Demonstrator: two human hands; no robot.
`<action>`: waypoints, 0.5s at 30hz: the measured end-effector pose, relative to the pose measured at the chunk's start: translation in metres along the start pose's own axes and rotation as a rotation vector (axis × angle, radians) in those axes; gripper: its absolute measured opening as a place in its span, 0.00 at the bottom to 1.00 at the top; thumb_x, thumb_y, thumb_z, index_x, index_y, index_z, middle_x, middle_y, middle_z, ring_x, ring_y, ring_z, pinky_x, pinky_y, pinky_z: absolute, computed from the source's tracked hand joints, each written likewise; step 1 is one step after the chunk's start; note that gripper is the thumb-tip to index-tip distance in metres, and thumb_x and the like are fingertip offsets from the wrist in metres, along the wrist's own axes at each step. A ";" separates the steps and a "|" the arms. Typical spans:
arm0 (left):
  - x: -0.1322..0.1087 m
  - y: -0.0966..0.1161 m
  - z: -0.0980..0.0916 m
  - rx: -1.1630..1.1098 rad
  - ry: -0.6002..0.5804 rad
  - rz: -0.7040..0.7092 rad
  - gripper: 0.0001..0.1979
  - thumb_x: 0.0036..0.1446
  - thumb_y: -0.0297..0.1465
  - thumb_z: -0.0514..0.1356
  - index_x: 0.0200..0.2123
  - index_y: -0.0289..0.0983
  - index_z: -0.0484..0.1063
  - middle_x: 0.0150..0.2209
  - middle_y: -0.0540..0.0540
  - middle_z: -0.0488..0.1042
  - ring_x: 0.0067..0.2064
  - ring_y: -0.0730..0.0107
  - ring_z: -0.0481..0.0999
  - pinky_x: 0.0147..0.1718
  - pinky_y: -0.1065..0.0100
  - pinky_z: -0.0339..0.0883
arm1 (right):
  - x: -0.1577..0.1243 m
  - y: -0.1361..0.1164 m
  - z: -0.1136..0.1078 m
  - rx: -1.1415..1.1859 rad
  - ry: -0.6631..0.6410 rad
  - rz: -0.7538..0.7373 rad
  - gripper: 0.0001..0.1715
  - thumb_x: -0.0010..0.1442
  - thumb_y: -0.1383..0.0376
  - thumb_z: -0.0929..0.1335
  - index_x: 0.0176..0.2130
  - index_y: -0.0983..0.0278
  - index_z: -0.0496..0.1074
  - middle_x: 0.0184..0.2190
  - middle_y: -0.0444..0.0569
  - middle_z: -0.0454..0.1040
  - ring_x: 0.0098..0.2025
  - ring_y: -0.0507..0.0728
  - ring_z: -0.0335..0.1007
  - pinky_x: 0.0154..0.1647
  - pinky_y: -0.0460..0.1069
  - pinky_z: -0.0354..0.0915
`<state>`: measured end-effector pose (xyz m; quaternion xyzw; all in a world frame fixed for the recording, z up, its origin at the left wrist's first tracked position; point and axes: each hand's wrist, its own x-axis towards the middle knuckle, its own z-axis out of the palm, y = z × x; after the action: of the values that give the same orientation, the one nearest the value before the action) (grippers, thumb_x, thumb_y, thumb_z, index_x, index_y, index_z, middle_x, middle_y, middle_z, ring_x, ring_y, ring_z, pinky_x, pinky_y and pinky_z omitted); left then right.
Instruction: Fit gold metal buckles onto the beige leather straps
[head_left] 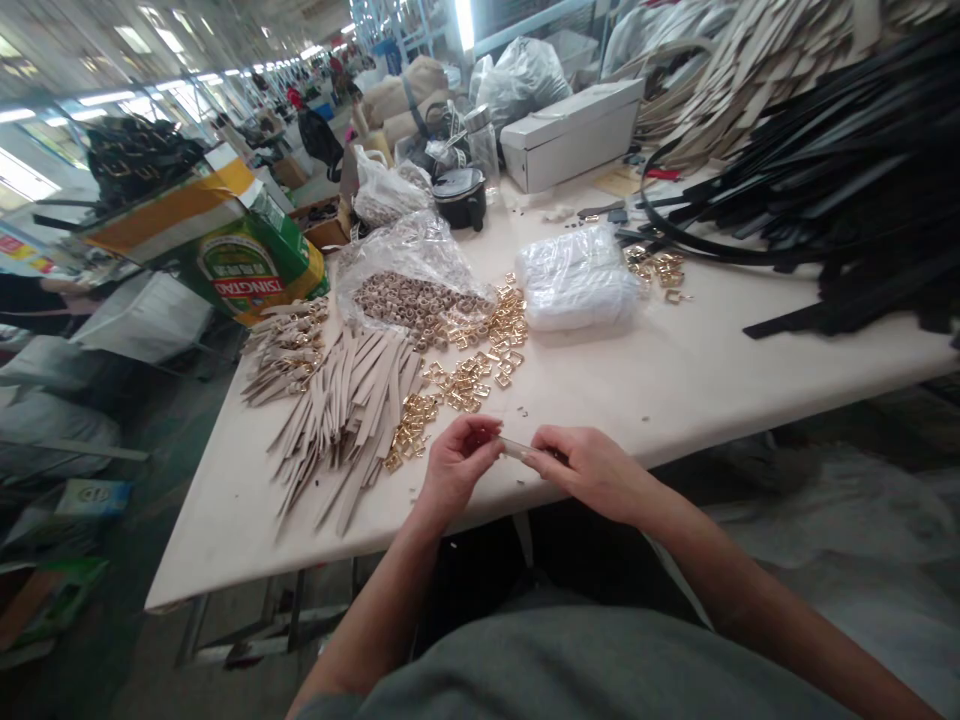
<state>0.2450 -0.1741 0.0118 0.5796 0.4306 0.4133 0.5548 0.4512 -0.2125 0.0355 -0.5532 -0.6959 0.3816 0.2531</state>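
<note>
A short stretch of beige strap (514, 448) shows between my two hands, just above the table's front edge. My left hand (459, 462) pinches its left end between thumb and fingers. The other end is gripped by my right hand (589, 470), with the thumb lying along it. Something dark shows under the right fingers, too small to make out. Just beyond my left hand, gold buckles (466, 382) lie in a loose pile. Left of them is a spread bundle of beige straps (352, 400).
A clear bag of small beige loops (420, 300) lies behind the buckles. A plastic-wrapped white packet (576, 278) sits mid-table. Black straps (847, 170) heap at the right, overhanging the edge. A white box (574, 135) and black pot (459, 198) stand behind; a green carton (259, 260) is left.
</note>
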 end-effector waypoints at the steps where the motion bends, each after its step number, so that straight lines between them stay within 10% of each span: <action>1: 0.006 0.000 -0.004 0.063 0.002 0.013 0.11 0.54 0.34 0.67 0.40 0.38 0.76 0.34 0.48 0.76 0.32 0.72 0.73 0.33 0.70 0.69 | 0.002 0.002 -0.002 0.042 0.020 0.006 0.16 0.64 0.56 0.65 0.29 0.62 0.71 0.22 0.43 0.71 0.25 0.53 0.66 0.28 0.48 0.56; 9: 0.070 0.012 -0.027 1.101 -0.139 0.396 0.08 0.57 0.28 0.66 0.41 0.39 0.79 0.41 0.43 0.79 0.44 0.59 0.76 0.47 0.58 0.69 | 0.017 0.024 0.001 0.560 0.231 0.155 0.19 0.59 0.50 0.67 0.29 0.62 0.69 0.17 0.40 0.66 0.18 0.50 0.61 0.22 0.45 0.59; 15: 0.095 0.009 -0.023 1.339 -0.305 0.436 0.06 0.60 0.28 0.62 0.35 0.38 0.80 0.34 0.43 0.78 0.38 0.62 0.75 0.41 0.63 0.68 | 0.014 0.022 0.000 0.608 0.225 0.145 0.19 0.58 0.49 0.68 0.29 0.62 0.69 0.17 0.39 0.66 0.18 0.49 0.61 0.21 0.45 0.59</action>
<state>0.2511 -0.0764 0.0222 0.9193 0.3840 0.0764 0.0393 0.4602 -0.1964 0.0167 -0.5392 -0.4768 0.5254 0.4538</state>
